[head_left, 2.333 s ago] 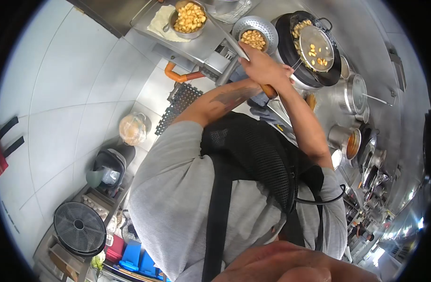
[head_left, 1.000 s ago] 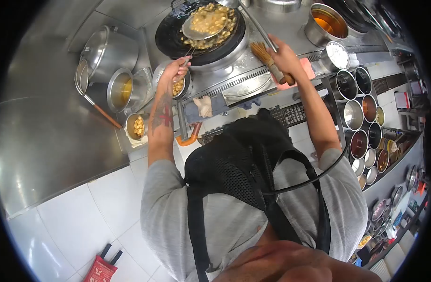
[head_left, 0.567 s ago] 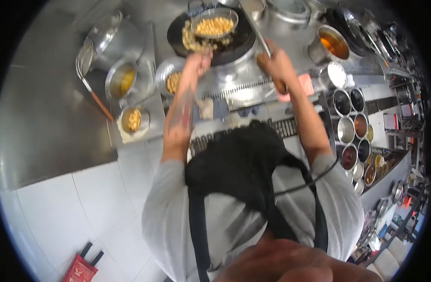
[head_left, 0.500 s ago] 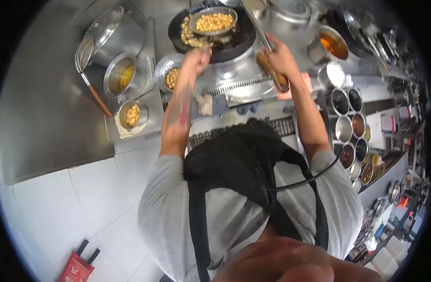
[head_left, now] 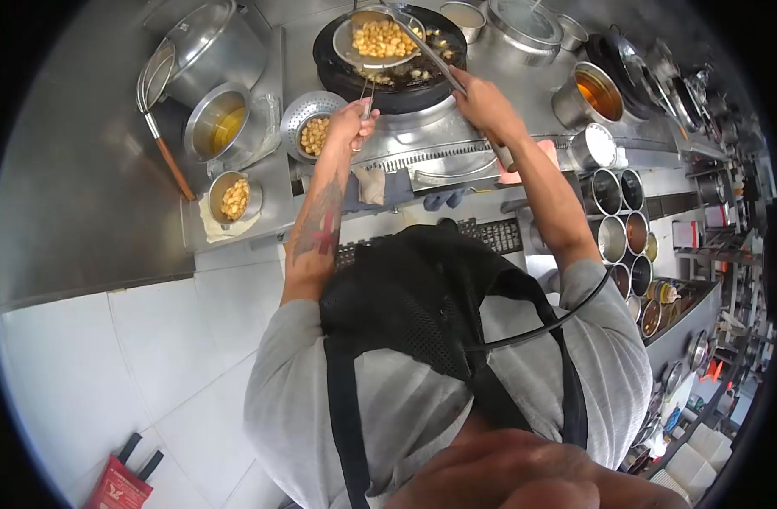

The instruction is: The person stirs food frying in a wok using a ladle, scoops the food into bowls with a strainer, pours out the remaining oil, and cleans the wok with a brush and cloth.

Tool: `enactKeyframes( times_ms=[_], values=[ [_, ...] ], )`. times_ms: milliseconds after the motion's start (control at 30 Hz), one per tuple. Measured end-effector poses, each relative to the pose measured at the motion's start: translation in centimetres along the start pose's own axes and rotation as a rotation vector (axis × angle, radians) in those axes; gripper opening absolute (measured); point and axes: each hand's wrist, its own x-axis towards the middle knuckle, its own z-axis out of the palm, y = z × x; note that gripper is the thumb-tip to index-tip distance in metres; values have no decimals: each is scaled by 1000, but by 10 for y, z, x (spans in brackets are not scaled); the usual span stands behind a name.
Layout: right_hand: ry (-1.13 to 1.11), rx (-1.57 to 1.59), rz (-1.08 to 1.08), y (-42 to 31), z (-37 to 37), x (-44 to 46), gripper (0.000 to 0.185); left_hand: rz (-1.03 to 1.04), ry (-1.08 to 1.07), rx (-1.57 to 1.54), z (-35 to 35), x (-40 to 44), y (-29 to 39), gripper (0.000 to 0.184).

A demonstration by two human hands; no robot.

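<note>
Over the black wok hangs a round strainer full of golden fried pieces. My left hand is closed around a thin wire handle that runs up toward the strainer. My right hand grips the long metal handle of a ladle, its far end reaching over the strainer's back edge. The ladle's grip end pokes out below my right wrist. Several small browned bits lie in the wok under the strainer.
Left of the wok stand a perforated bowl of browned pieces, a pot of yellow liquid and a small pot of pale pieces. To the right are an orange-liquid pot, a white-filled container and several seasoning pots.
The strainer has shifted slightly left in view, uncovering more of the wok's right side. The ladle's far end has swung left over the strainer. My right hand has moved slightly left and down.
</note>
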Motion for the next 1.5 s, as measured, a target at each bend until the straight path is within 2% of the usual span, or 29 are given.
enactKeyframes(
  times_ms=[100,233,300,400,500,533,633,667,733,767,800,833,867,900,933,1033,1133,1200,1233,1267,1300,1333,1367,1433,1500],
  values=[
    [-50,-111,179,-20,-2,-26,57,-36,-8,-76,-15,-2,-18,32],
    [-42,-125,207,-6,20,-26,57,1,12,44,-1,-29,-18,33],
    [66,130,38,-1,16,-24,56,-21,-11,-24,-1,-21,-28,33],
    [17,65,164,-20,-4,-36,54,-21,-25,-52,-13,-9,-36,32],
    [72,134,244,-44,-33,-38,54,-4,46,71,12,-55,-14,31],
    [85,141,242,-43,-33,-35,54,27,86,169,19,-61,-7,32],
    [118,124,241,-32,-16,-25,54,132,82,73,25,-42,-18,29],
    [85,216,253,-25,-1,-20,53,162,87,49,24,-39,-24,28],
    [-85,745,382,-10,13,5,37,126,75,22,19,-31,-31,28],
    [-216,1184,501,-4,16,12,27,131,64,-29,11,-28,-37,29],
    [-319,1426,479,-26,-6,10,25,120,34,-78,7,-22,-45,30],
    [-474,1577,444,-14,-2,21,37,50,10,142,-3,-13,-48,33],
    [-524,1864,540,-3,4,27,35,36,-80,27,-12,-7,-53,35],
    [-473,1940,503,-5,3,25,29,-9,-80,-54,-24,6,-60,34],
    [-412,2183,800,-9,3,30,22,-52,-108,-70,-33,17,-61,34],
    [-290,2091,741,-21,-3,27,17,-137,-91,-169,-22,4,-51,33],
    [-388,2071,842,-12,-8,29,17,-169,-106,-253,-27,16,-55,34],
    [-449,1925,582,-3,3,27,18,-173,-204,-222,-38,34,-66,34],
    [-389,1923,661,-15,-5,24,21,-169,-234,-249,-45,35,-70,34],
    [-560,1919,596,-17,-15,20,22,-118,-165,-145,-34,26,-68,35],
    [-551,1857,481,-26,-22,11,23,-32,-61,-69,-19,13,-67,36],
    [-530,1824,670,-44,-36,7,23,7,-56,-56,-19,15,-72,36],
    [-552,1803,712,-58,-47,1,18,49,-18,-30,-14,11,-75,34],
    [-637,1814,620,-77,-51,-7,11,59,17,-133,-6,7,-78,30],
    [-815,1900,672,-91,-48,-7,13,69,-45,-197,-12,22,-95,27]
  ],
)
